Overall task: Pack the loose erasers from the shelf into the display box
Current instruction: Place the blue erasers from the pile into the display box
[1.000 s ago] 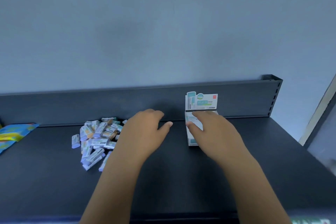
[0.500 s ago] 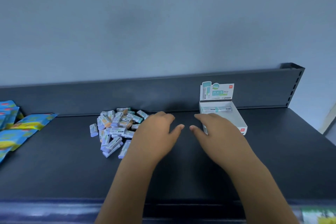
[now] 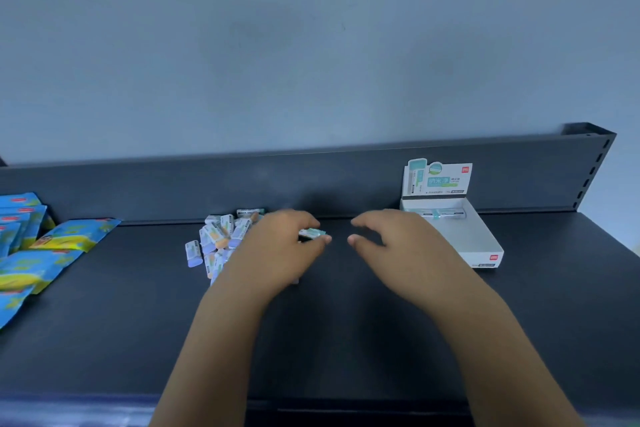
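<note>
A pile of loose erasers [image 3: 216, 239] in white and teal wrappers lies on the dark shelf [image 3: 329, 322], left of centre. My left hand [image 3: 284, 250] covers the pile's right side and pinches one eraser [image 3: 311, 233] between thumb and fingers. My right hand [image 3: 391, 243] hovers beside it, fingers loosely curled, holding nothing. The white display box [image 3: 478, 243] stands open at the right with its printed lid flap up. A few erasers [image 3: 438, 214] lie along its back wall.
Blue and yellow packets [image 3: 45, 246] lie spread at the shelf's left end. A dark back panel [image 3: 173, 187] runs behind everything. The shelf's front edge [image 3: 311, 406] is near the bottom of the view.
My left hand has reached into the pile and picked up an eraser. My right hand has come off the display box and moved left toward it. The view has shifted left.
</note>
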Demonstrator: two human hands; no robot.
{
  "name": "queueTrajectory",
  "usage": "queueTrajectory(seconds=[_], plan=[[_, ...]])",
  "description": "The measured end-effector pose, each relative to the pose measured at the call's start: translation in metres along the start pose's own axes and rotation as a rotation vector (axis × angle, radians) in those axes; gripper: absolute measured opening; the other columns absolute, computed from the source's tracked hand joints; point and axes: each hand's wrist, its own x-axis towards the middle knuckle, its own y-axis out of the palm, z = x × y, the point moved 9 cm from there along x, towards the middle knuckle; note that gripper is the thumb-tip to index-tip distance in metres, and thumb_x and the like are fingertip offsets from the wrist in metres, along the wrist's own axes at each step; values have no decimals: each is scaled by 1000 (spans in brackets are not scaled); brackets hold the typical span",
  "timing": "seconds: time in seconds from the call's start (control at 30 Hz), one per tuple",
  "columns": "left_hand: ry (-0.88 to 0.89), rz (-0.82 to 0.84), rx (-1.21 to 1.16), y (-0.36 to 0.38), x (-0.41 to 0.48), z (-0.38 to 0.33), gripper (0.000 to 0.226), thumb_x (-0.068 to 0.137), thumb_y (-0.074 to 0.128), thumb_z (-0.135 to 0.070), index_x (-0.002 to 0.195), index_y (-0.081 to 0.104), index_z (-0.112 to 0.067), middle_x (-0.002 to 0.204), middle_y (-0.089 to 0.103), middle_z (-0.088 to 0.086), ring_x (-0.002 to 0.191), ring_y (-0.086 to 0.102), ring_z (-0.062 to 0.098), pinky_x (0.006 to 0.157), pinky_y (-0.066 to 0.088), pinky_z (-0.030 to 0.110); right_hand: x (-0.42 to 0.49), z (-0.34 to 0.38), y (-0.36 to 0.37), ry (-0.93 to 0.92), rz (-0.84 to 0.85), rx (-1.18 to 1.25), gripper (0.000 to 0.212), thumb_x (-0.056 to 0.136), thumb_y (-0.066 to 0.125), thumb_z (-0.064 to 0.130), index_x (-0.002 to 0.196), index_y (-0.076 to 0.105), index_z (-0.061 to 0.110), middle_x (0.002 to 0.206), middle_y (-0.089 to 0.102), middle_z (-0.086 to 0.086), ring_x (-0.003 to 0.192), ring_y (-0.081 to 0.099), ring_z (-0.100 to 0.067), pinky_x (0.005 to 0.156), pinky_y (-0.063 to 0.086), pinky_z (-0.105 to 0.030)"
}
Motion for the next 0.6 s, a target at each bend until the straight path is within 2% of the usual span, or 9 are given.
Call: queueTrajectory(seconds=[0.07, 0.13, 0.3, 0.37, 0.43, 0.5, 0.53, 0.6], plan=[[28, -17, 9, -17, 13, 6, 27, 90, 70, -38, 113, 73, -24, 111, 70, -13, 101, 64, 9, 86, 48, 26, 11, 13, 3, -17, -10, 3, 30, 96, 58, 42, 120, 69, 27, 119, 69, 6, 112, 61, -16, 95, 50, -39], [45, 8, 20, -27, 28, 15, 27, 88, 72, -35, 113, 74, -22, 111, 71, -10, 104, 65, 10, 91, 51, 30, 25, 27, 8, -24, 6, 29, 24, 95, 60, 39, 110, 72, 24, 107, 71, 6, 101, 64, -17, 89, 53, -39], [51, 235, 129, -21, 57, 48, 30, 86, 75, -17, 116, 73, -18, 112, 70, -6, 107, 64, 11, 86, 45, 23, 71, 51, 33, -32, 72, 16, 21, 95, 61, 29, 100, 77, 17, 100, 74, -1, 96, 65, -20, 88, 53, -38], [41, 268, 156, -22, 65, 60, 29, 86, 74, -11, 115, 74, -17, 106, 69, -7, 97, 63, 9, 83, 45, 22, 87, 49, 48, -2, 109, 11, 21, 94, 61, 25, 99, 79, 16, 103, 76, -2, 99, 66, -19, 90, 53, -35], [56, 277, 202, -22, 71, 67, 24, 85, 74, -11, 108, 76, -18, 102, 73, -6, 91, 65, 10, 82, 52, 26, 100, 44, 62, 51, 150, 68, 19, 93, 64, 21, 101, 81, 16, 107, 76, 1, 100, 66, -15, 89, 52, -30], [81, 290, 246, -19, 76, 72, 20, 82, 77, -15, 102, 77, -19, 100, 76, -3, 92, 69, 14, 86, 56, 34, 113, 36, 72, 133, 163, 225, 16, 90, 68, 15, 98, 82, 12, 99, 77, 1, 88, 66, -10, 82, 52, -28], [93, 296, 258, -17, 78, 74, 19, 81, 78, -18, 100, 78, -19, 100, 76, -3, 93, 69, 15, 87, 57, 36, 120, 35, 75, 166, 147, 280, 13, 87, 71, 12, 95, 82, 9, 93, 76, 0, 82, 66, -10, 80, 52, -28], [115, 306, 268, -13, 81, 76, 20, 78, 80, -24, 98, 78, -19, 97, 77, -2, 92, 71, 18, 84, 58, 38, 134, 34, 81, 207, 125, 279, 11, 83, 76, 13, 90, 82, 7, 88, 77, -4, 82, 69, -17, 82, 57, -35]])
